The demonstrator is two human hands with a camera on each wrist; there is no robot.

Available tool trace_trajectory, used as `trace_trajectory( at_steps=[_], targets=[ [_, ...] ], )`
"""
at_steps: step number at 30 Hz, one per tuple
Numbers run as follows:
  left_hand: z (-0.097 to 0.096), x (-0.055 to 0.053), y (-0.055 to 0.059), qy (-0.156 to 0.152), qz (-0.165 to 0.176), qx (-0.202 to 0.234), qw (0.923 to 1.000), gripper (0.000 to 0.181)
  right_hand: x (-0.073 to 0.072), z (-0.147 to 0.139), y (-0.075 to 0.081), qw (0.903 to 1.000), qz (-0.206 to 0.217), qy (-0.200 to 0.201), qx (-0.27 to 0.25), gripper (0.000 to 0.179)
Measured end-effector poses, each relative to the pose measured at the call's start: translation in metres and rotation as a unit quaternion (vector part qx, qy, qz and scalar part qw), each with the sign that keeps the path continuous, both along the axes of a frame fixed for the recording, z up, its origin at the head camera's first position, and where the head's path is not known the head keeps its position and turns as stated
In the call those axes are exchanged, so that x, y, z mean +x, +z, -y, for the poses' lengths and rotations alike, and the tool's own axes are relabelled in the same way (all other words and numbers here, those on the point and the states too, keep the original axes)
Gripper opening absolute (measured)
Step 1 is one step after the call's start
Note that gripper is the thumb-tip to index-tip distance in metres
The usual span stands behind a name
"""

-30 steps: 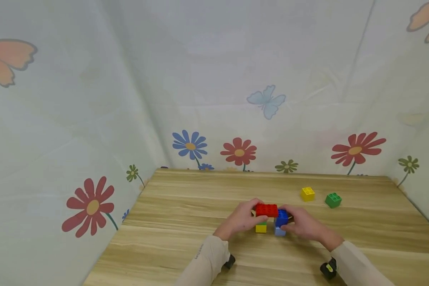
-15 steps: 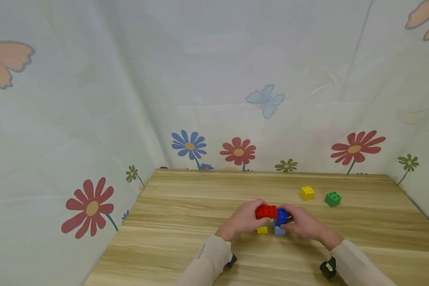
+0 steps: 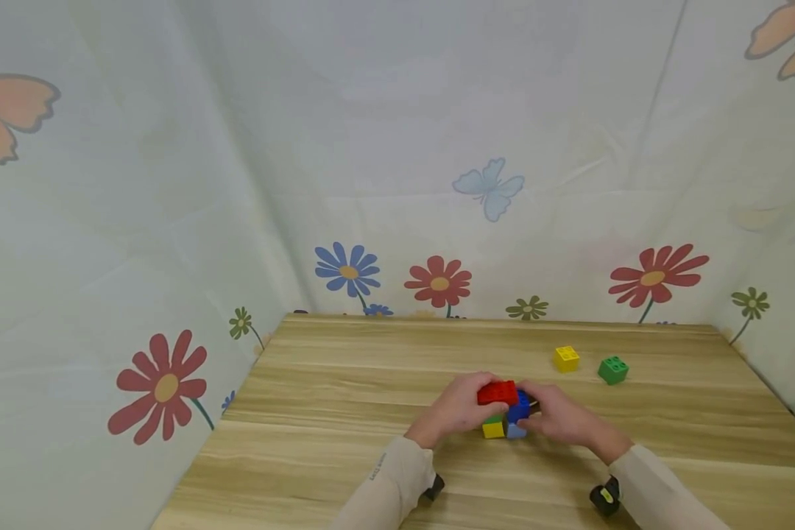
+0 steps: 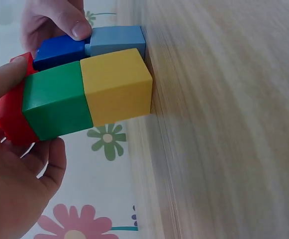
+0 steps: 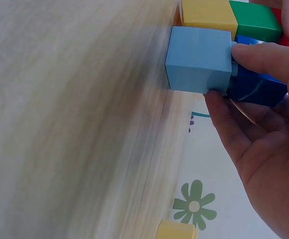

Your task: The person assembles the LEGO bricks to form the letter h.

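Observation:
My left hand (image 3: 460,405) grips a long red brick (image 3: 497,392) between thumb and fingers. Under it are a green brick (image 4: 57,99) and a yellow brick (image 4: 117,87), joined in one column that leans a little. Close beside that column, my right hand (image 3: 559,416) pinches a dark blue brick (image 5: 258,87) over a light blue brick (image 5: 199,59). Studs show in a thin gap between the two blue bricks, with my right thumb at that gap. The red brick's right end reaches the dark blue brick's upper edge in the head view.
Farther back on the wooden table (image 3: 371,368) sit a loose yellow brick (image 3: 566,358) and a loose green brick (image 3: 613,370). A white cloth (image 3: 397,147) printed with flowers and butterflies hangs behind the table and along its sides.
My left hand has shifted right with the red, green and yellow column, which now tilts and stands nearer the blue bricks. My right hand has barely moved.

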State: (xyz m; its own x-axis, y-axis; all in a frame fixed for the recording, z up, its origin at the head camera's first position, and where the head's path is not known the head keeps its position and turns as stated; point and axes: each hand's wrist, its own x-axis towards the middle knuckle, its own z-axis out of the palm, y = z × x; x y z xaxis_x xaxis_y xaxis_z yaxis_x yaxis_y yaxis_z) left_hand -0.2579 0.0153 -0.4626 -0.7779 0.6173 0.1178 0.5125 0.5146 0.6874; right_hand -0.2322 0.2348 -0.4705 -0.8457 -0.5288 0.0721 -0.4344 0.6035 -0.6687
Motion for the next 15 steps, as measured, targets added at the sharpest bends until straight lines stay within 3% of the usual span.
trace_trajectory(
  at_steps=[8,15],
  targets=[
    [-0.0008,0.0,-0.0007,0.005,-0.008,-0.019,0.9998,0.038,-0.0008,-0.0007,-0.0027,0.9999,-0.004,0.008,0.006,0.051],
    [-0.0031,0.0008,0.0008,0.002,-0.017,-0.042,0.999,0.035,-0.0013,-0.0005,-0.0042,0.9999,-0.01,-0.009,0.009,0.056]
  ],
)
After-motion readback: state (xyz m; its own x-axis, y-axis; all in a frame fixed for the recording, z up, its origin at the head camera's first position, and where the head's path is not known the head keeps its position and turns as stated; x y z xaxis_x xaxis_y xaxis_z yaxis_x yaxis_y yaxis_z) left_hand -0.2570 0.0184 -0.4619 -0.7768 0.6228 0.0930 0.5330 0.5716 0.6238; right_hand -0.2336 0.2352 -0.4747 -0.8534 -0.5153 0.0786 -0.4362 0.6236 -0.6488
